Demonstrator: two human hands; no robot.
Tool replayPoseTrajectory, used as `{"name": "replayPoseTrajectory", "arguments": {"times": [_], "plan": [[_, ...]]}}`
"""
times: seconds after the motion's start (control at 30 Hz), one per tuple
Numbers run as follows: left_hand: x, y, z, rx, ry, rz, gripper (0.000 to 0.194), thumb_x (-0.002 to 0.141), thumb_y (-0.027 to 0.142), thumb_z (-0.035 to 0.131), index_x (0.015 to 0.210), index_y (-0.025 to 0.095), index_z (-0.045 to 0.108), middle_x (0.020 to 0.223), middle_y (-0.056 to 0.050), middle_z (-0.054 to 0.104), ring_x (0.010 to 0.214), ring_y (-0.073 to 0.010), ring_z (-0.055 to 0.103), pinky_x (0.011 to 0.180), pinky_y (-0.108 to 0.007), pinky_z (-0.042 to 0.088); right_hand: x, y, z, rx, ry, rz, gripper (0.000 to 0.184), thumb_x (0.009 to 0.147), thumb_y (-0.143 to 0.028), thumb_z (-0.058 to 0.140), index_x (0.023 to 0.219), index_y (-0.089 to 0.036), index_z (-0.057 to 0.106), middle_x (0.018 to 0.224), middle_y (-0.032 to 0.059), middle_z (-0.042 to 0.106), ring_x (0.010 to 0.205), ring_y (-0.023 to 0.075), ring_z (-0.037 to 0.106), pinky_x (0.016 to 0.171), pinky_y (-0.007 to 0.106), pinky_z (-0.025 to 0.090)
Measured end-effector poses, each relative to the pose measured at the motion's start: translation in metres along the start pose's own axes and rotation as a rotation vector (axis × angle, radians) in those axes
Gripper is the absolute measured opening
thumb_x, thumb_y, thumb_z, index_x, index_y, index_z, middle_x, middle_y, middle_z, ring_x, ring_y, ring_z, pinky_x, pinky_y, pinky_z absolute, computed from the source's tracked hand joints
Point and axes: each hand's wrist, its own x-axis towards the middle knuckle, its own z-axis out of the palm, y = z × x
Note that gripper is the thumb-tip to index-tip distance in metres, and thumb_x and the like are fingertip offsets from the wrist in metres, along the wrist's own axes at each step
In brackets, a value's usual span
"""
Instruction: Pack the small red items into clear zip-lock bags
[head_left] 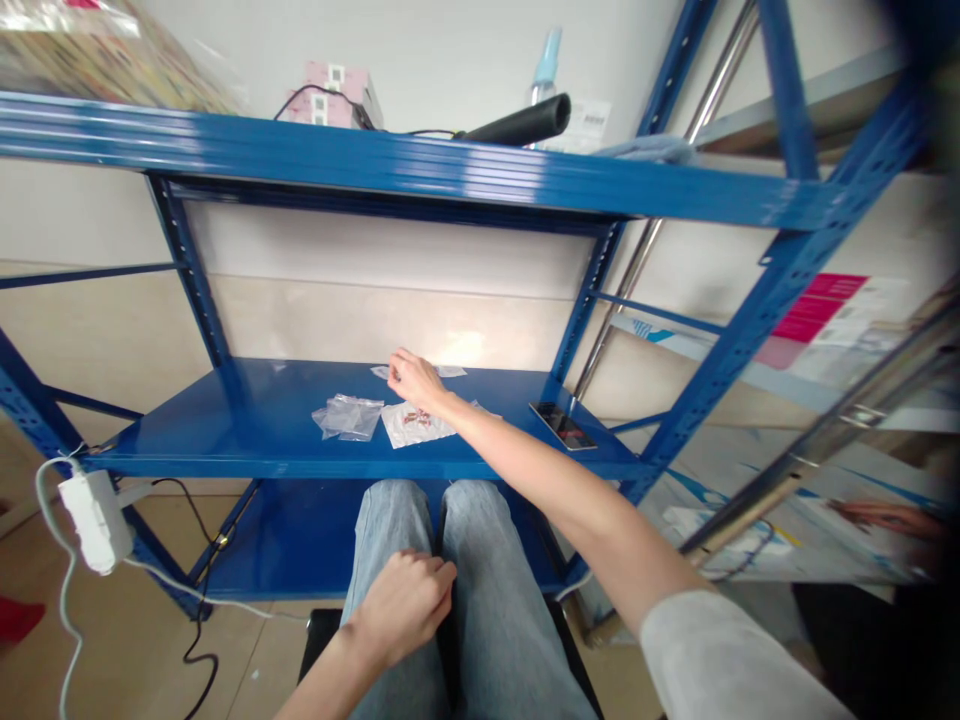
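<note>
My right hand reaches over the blue shelf, its fingers closed in a pinch; what they hold, if anything, is too small to make out. Beneath it lies a white packet with small reddish-brown pieces on it, partly covered by my forearm. Behind the fingers are flat whitish pieces, partly hidden. Clear plastic bags lie to the left of the packet. My left hand rests on my thigh in a loose fist, with nothing visible in it.
A dark phone lies at the shelf's right end. Above, the upper shelf beam carries a black tube, a pink box and a spray bottle. A white power adapter with cables hangs at the left.
</note>
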Motion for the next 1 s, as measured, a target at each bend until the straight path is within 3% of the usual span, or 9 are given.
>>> {"name": "replayPoseTrajectory", "arguments": {"times": [0.13, 0.27, 0.37, 0.47, 0.53, 0.63, 0.7, 0.83, 1.0], "plan": [[-0.002, 0.002, 0.000, 0.007, -0.007, 0.003, 0.013, 0.097, 0.017, 0.044, 0.089, 0.021, 0.054, 0.086, -0.003, 0.070, 0.078, -0.0204, 0.067, 0.070, -0.031, 0.045, -0.009, -0.044, 0.051, 0.012, -0.171, -0.262, 0.020, 0.094, -0.016, 0.054, 0.113, -0.019, 0.061, 0.121, 0.0118, 0.066, 0.097, 0.0234, 0.065, 0.084, 0.033, 0.050], [-0.003, -0.001, -0.003, 0.005, 0.006, -0.005, 0.013, 0.097, 0.017, 0.045, 0.089, 0.021, 0.054, 0.086, -0.003, 0.070, 0.077, -0.0205, 0.067, 0.069, -0.031, 0.045, -0.018, -0.054, 0.074, 0.156, -0.312, -0.293, 0.025, 0.097, -0.037, 0.060, 0.118, -0.023, 0.059, 0.118, 0.0104, 0.069, 0.100, 0.0262, 0.068, 0.080, 0.034, 0.052], [-0.003, -0.009, -0.007, -0.006, 0.024, -0.038, 0.013, 0.097, 0.017, 0.045, 0.088, 0.021, 0.054, 0.085, -0.002, 0.070, 0.077, -0.0203, 0.068, 0.069, -0.031, 0.044, -0.025, -0.032, 0.064, 0.245, -0.245, -0.230, 0.026, 0.100, -0.033, 0.055, 0.124, -0.024, 0.057, 0.123, 0.0088, 0.068, 0.106, 0.0240, 0.067, 0.087, 0.032, 0.051], [-0.001, -0.020, -0.010, -0.014, 0.043, -0.076, 0.019, 0.100, 0.017, 0.040, 0.088, 0.021, 0.055, 0.085, -0.003, 0.070, 0.077, -0.0205, 0.069, 0.068, -0.031, 0.043, -0.044, 0.013, 0.039, 0.183, -0.159, -0.005, 0.028, 0.097, -0.021, 0.056, 0.125, -0.024, 0.060, 0.128, 0.0067, 0.067, 0.117, 0.0210, 0.063, 0.098, 0.030, 0.046], [0.001, -0.025, -0.009, -0.026, 0.046, -0.089, 0.023, 0.102, 0.019, 0.037, 0.088, 0.020, 0.056, 0.085, -0.004, 0.071, 0.078, -0.0206, 0.069, 0.067, -0.030, 0.042, -0.066, 0.048, 0.021, 0.107, -0.146, 0.235, 0.032, 0.092, -0.015, 0.059, 0.123, -0.023, 0.063, 0.127, 0.0069, 0.067, 0.116, 0.0201, 0.063, 0.098, 0.028, 0.046], [0.003, -0.028, -0.005, -0.039, 0.037, -0.098, 0.026, 0.103, 0.021, 0.036, 0.087, 0.020, 0.057, 0.086, -0.005, 0.072, 0.078, -0.0205, 0.070, 0.065, -0.029, 0.040, -0.110, 0.096, -0.001, 0.043, -0.150, 0.435, 0.030, 0.090, -0.018, 0.064, 0.120, -0.018, 0.069, 0.123, 0.0122, 0.070, 0.113, 0.0235, 0.066, 0.095, 0.030, 0.048], [0.004, -0.028, -0.001, -0.037, 0.034, -0.100, 0.026, 0.103, 0.022, 0.037, 0.088, 0.020, 0.058, 0.087, -0.005, 0.072, 0.078, -0.0206, 0.070, 0.064, -0.030, 0.040, -0.139, 0.116, -0.009, 0.024, -0.169, 0.523, 0.026, 0.087, -0.025, 0.070, 0.112, -0.019, 0.074, 0.117, 0.0111, 0.074, 0.109, 0.0246, 0.069, 0.092, 0.029, 0.049], [0.005, -0.027, 0.007, -0.033, 0.044, -0.090, 0.025, 0.102, 0.020, 0.038, 0.087, 0.020, 0.058, 0.086, -0.006, 0.070, 0.079, -0.0214, 0.069, 0.065, -0.030, 0.040, -0.168, 0.126, -0.012, 0.022, -0.160, 0.592, 0.018, 0.082, -0.026, 0.076, 0.099, -0.023, 0.081, 0.109, 0.0057, 0.078, 0.103, 0.0237, 0.072, 0.087, 0.025, 0.051], [0.004, -0.030, 0.007, -0.064, 0.086, -0.115, 0.026, 0.101, 0.019, 0.037, 0.085, 0.020, 0.059, 0.082, -0.006, 0.070, 0.078, -0.0217, 0.068, 0.065, -0.030, 0.039, -0.157, 0.116, -0.022, 0.033, -0.053, 0.590, 0.012, 0.087, -0.021, 0.070, 0.087, -0.023, 0.082, 0.095, 0.0062, 0.080, 0.096, 0.0235, 0.072, 0.081, 0.026, 0.050]]}}
